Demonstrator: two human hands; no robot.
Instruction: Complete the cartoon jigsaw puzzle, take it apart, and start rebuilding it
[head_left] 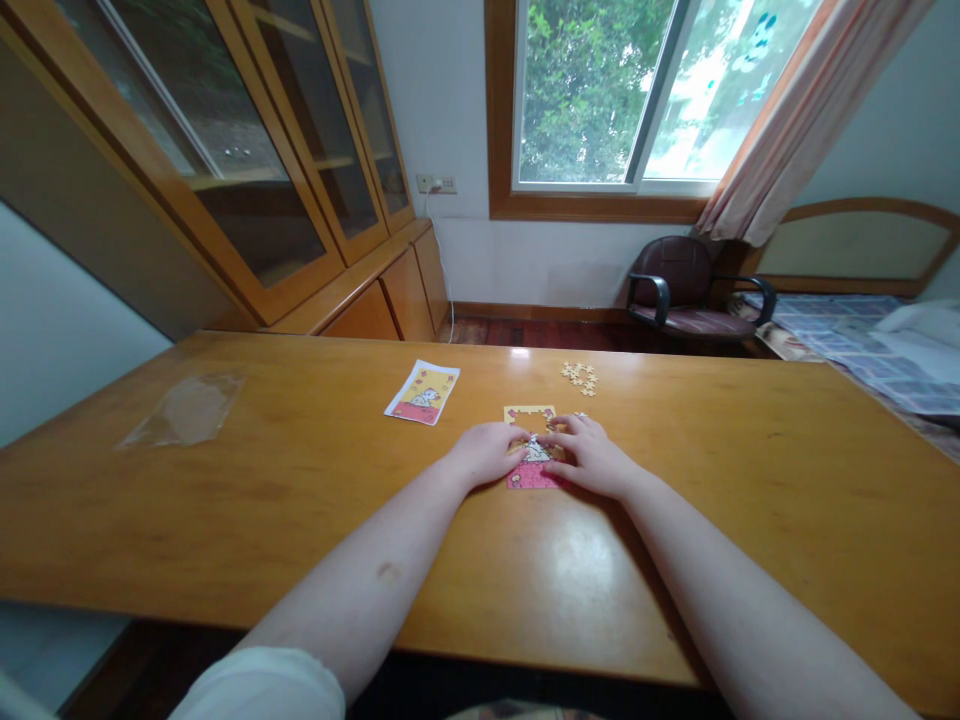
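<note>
A small jigsaw puzzle (531,412) with a yellow border and a pink lower part lies flat on the wooden table (300,500). My left hand (489,452) rests on its left side, fingers curled down onto the pieces. My right hand (589,455) presses on its right side, fingertips bent onto the puzzle's middle. Both hands hide much of the picture. Whether either hand pinches a piece is hidden. A small heap of loose puzzle pieces (580,376) lies farther back, right of the puzzle. A picture card (422,393) with the same drawing lies to the left.
A clear plastic bag (184,410) lies at the table's far left. Beyond the table stand a dark armchair (686,290), a glass-door wooden cabinet (285,170), a window (637,90) with a curtain, and a bed (870,340) at right.
</note>
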